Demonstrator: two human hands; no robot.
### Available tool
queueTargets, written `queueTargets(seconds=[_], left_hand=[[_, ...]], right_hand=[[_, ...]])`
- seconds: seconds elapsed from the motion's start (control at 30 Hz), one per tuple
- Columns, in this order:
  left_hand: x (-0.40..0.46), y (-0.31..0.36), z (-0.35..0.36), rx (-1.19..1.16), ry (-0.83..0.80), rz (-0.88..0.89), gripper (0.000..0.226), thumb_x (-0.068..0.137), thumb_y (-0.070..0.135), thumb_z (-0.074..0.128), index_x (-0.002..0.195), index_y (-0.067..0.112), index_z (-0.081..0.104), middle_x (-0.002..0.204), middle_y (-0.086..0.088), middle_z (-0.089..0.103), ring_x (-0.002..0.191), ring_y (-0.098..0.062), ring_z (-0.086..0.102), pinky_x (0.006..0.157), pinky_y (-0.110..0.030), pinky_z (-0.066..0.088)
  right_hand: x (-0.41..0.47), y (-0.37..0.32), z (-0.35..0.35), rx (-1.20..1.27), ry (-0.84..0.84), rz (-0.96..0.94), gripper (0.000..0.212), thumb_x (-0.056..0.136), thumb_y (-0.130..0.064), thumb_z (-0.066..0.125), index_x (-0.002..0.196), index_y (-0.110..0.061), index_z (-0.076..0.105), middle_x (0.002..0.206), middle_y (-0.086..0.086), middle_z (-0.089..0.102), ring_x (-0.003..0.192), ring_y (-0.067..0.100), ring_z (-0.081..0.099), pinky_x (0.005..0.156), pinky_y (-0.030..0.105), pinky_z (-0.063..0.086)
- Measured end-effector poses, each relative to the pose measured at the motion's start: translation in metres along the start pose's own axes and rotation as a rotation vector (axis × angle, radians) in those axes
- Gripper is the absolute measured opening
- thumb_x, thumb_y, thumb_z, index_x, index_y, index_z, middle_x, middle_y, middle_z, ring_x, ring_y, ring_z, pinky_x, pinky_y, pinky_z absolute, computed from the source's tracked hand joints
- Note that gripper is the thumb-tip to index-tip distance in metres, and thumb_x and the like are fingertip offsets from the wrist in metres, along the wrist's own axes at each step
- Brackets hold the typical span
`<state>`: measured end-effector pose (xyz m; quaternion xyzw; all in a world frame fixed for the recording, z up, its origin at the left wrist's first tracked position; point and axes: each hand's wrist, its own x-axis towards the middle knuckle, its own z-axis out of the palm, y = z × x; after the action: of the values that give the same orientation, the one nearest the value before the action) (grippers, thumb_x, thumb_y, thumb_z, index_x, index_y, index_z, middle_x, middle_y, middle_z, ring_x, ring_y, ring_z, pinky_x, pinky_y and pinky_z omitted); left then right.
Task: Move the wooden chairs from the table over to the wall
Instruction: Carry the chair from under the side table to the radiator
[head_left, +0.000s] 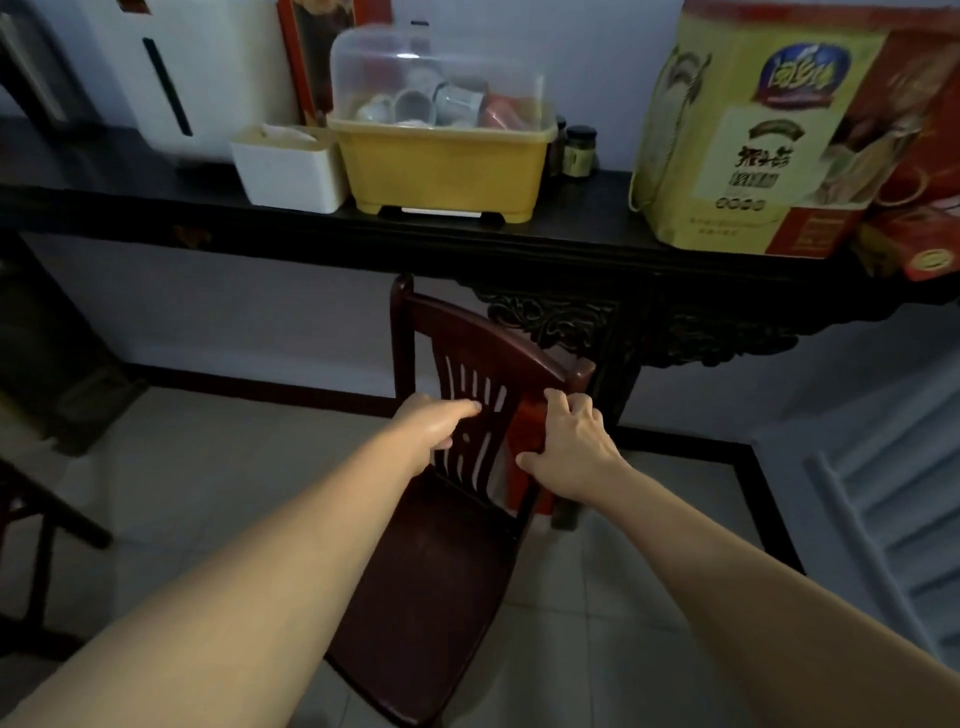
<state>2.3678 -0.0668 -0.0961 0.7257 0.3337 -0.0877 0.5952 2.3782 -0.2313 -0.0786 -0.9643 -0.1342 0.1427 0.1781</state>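
Head view: a dark wooden chair (441, 561) stands on the tiled floor (208, 493), its back under the front edge of a black carved table (571, 244) against the wall. The left hand (434, 423) and right hand (569, 441) each grip the chair's backrest.

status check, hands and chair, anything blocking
Left hand on the chair backrest slats, grip unclear. Right hand grips the back's right post. Chair backs toward the wall under the dark console table; red object just behind it.
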Motion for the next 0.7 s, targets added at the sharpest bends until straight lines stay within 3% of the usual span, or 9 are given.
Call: queueTargets(seconds=[0.27, 0.5, 0.63, 0.7], left_hand=[[0.157, 0.048, 0.001, -0.064, -0.072, -0.078, 0.066, 0.085, 0.048, 0.059, 0.138, 0.013, 0.042, 0.136, -0.008, 0.051, 0.109, -0.020, 0.056, 0.083, -0.032, 0.038], [0.241, 0.068, 0.013, -0.145, -0.039, -0.178, 0.082, 0.074, 0.062, 0.062, 0.137, 0.014, 0.041, 0.135, -0.009, 0.051, 0.116, -0.030, 0.053, 0.096, -0.047, 0.044], [0.261, 0.075, 0.021, -0.150, -0.020, -0.214, 0.076, 0.075, 0.062, 0.062, 0.131, 0.013, 0.046, 0.130, -0.008, 0.053, 0.109, -0.032, 0.056, 0.084, -0.047, 0.046], [0.267, 0.075, 0.025, -0.165, -0.012, -0.234, 0.067, 0.074, 0.059, 0.063, 0.120, 0.012, 0.052, 0.115, -0.008, 0.057, 0.099, -0.030, 0.060, 0.077, -0.043, 0.047]], right_hand=[[0.152, -0.020, 0.017, -0.095, 0.058, 0.066, 0.091, 0.081, -0.033, 0.069, 0.148, -0.015, 0.010, 0.145, 0.017, 0.025, 0.132, 0.032, 0.031, 0.108, 0.040, 0.031], [0.233, -0.011, 0.036, -0.161, 0.062, 0.129, 0.081, 0.080, -0.038, 0.069, 0.143, -0.014, 0.023, 0.140, 0.014, 0.034, 0.126, 0.031, 0.039, 0.103, 0.042, 0.037], [0.246, -0.010, 0.046, -0.195, 0.090, 0.153, 0.060, 0.081, -0.044, 0.067, 0.126, -0.015, 0.041, 0.120, 0.009, 0.056, 0.109, 0.027, 0.057, 0.080, 0.037, 0.046], [0.248, -0.011, 0.049, -0.220, 0.151, 0.156, 0.053, 0.082, -0.043, 0.067, 0.120, -0.015, 0.045, 0.109, 0.007, 0.063, 0.098, 0.026, 0.063, 0.067, 0.034, 0.044]])
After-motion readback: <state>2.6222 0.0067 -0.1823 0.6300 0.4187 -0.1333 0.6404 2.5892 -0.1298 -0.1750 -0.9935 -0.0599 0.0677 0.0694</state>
